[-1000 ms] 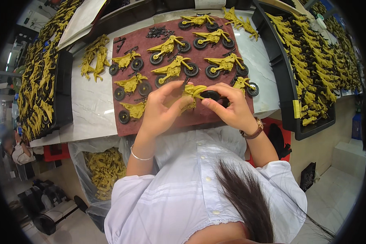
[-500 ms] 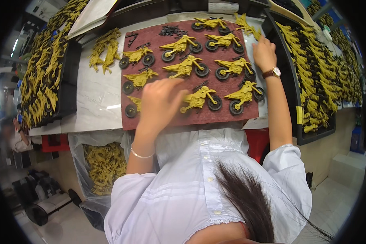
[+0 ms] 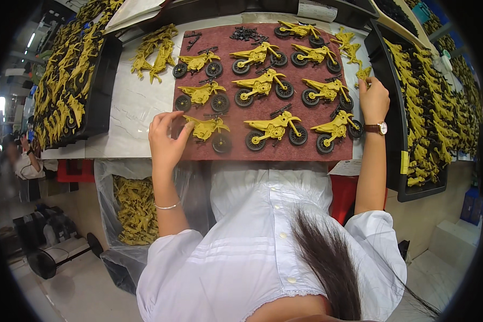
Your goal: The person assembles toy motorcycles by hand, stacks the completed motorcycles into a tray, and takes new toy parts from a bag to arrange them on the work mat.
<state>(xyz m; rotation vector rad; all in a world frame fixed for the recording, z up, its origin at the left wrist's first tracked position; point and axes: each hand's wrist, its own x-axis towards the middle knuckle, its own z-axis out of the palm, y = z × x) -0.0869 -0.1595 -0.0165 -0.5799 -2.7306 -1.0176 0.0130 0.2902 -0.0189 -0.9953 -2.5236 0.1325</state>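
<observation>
Your left hand point(image 3: 167, 138) pinches the near-left yellow toy motorcycle point(image 3: 208, 131) on the maroon mat point(image 3: 263, 150); your right hand point(image 3: 374, 97) grips a loose yellow frame point(image 3: 363, 72) beside the black tray point(image 3: 394, 134), which carries a yellow label point(image 3: 404, 162).

— What's the bench like from where you stand?
— A pale, marble-patterned tabletop point(image 3: 129, 107), black trays point(image 3: 99, 102) along both sides.
— And underneath?
— A clear plastic bag point(image 3: 112, 214) hangs at the near edge, beside something red point(image 3: 72, 172).
— The floor?
— Light grey floor point(image 3: 80, 290), with a dark wheeled cart point(image 3: 53, 252) at the left. Bright lamps point(image 3: 0, 104) glare over there.
</observation>
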